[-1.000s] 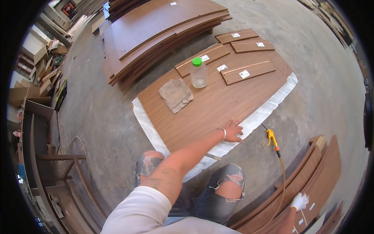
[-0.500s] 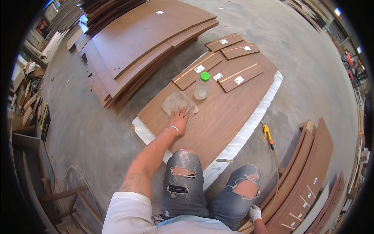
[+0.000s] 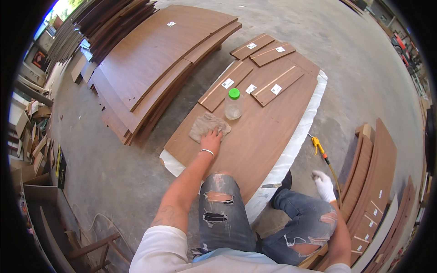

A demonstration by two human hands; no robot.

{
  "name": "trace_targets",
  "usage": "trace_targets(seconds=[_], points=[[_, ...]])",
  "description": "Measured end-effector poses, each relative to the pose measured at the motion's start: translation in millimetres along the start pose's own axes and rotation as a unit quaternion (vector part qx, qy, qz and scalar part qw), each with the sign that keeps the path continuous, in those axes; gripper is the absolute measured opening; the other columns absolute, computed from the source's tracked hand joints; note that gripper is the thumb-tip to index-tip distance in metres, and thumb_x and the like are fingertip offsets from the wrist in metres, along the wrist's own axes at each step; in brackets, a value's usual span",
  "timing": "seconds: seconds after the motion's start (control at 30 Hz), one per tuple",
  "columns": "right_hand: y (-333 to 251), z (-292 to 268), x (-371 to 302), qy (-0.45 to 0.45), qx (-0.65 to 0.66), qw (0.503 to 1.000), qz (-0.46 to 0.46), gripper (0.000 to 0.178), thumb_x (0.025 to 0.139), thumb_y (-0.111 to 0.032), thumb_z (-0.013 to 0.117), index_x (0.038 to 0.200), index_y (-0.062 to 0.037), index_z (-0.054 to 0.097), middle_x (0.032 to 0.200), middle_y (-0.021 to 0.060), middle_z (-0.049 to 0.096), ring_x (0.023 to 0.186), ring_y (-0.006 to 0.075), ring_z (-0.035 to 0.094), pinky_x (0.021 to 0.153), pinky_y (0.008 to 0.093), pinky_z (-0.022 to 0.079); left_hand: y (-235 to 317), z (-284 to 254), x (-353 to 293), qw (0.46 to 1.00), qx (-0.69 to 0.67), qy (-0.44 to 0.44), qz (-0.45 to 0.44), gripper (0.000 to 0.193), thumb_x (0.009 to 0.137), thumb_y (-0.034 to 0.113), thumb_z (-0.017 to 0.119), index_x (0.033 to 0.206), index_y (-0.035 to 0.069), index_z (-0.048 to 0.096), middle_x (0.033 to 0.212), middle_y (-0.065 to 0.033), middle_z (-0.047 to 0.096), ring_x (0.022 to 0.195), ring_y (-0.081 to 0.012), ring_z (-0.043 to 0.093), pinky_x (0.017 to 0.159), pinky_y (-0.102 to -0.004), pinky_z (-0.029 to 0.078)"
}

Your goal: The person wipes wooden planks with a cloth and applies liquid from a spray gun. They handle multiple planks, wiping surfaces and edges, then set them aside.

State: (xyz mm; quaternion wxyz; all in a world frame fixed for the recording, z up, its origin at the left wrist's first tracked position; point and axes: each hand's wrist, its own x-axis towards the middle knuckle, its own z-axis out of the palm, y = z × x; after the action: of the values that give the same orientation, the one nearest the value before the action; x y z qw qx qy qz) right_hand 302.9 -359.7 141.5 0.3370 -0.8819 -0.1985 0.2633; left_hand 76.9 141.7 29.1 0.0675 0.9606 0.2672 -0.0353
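My left hand [image 3: 211, 140], bare with a white band at the wrist, presses on a crumpled beige rag [image 3: 202, 125], its fingers bent into the cloth. The rag lies on a large brown wood panel [image 3: 259, 141] in front of my knees. Just beyond the rag stands a clear jar [image 3: 233, 110] with a green lid. My right hand [image 3: 323, 185], in a white glove, is raised beside my right knee with its fingers curled together and nothing visible in them. Nearest to it, on the floor, is a yellow air blow gun [image 3: 317, 145] with its hose.
Several small labelled boards [image 3: 276, 86] lie on the panel's far part. White sheeting [image 3: 291, 150] shows under its edge, with a flat blade-like tool [image 3: 271, 185] on it. Stacked panels [image 3: 168, 59] stand far left. Long boards [image 3: 371, 182] lean at right; a wooden frame [image 3: 98, 250] is lower left.
My right hand has come forward from beside my thigh towards the blow gun. My right knee has swung outward to the right. The left hand stays on the rag, its fingers more bent.
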Motion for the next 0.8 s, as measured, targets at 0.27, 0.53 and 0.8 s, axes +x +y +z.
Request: trace_targets(seconds=[0.27,0.53,0.8], points=[[-108.3,54.1,100.6,-0.167,0.198,0.966,-0.028,0.039,0.098,-0.006,0.056,0.134,0.0025,0.067,0.125,0.0144,0.074,0.117,0.0212,0.069,0.103,0.0337,0.052,65.2,-51.8,9.4,0.603,-0.773,-0.021,-0.195,0.062,0.084,-0.008,0.052,0.146,0.001,0.055,0.140,-0.0172,0.065,0.126,-0.0323,0.065,0.110,-0.0429,0.050],[-80.8,85.0,114.4,-0.138,0.547,0.826,-0.002,0.042,0.102,-0.008,0.051,0.138,0.0111,0.059,0.127,0.0223,0.070,0.118,0.0289,0.069,0.104,0.0391,0.054,137.6,-85.3,9.8,0.334,-0.932,-0.071,-0.118,0.058,0.089,-0.003,0.047,0.147,-0.003,0.049,0.142,-0.0191,0.062,0.132,-0.0357,0.060,0.117,-0.0508,0.045],[-45.1,95.8,112.7,-0.155,0.646,0.746,0.051,0.049,0.105,-0.016,0.053,0.146,0.0106,0.051,0.127,0.0258,0.067,0.117,0.0347,0.069,0.100,0.0457,0.057,204.6,-87.0,38.3,0.473,-0.873,-0.037,-0.112,0.058,0.091,-0.003,0.050,0.148,-0.002,0.048,0.145,-0.0181,0.060,0.136,-0.0356,0.057,0.119,-0.0535,0.042]])
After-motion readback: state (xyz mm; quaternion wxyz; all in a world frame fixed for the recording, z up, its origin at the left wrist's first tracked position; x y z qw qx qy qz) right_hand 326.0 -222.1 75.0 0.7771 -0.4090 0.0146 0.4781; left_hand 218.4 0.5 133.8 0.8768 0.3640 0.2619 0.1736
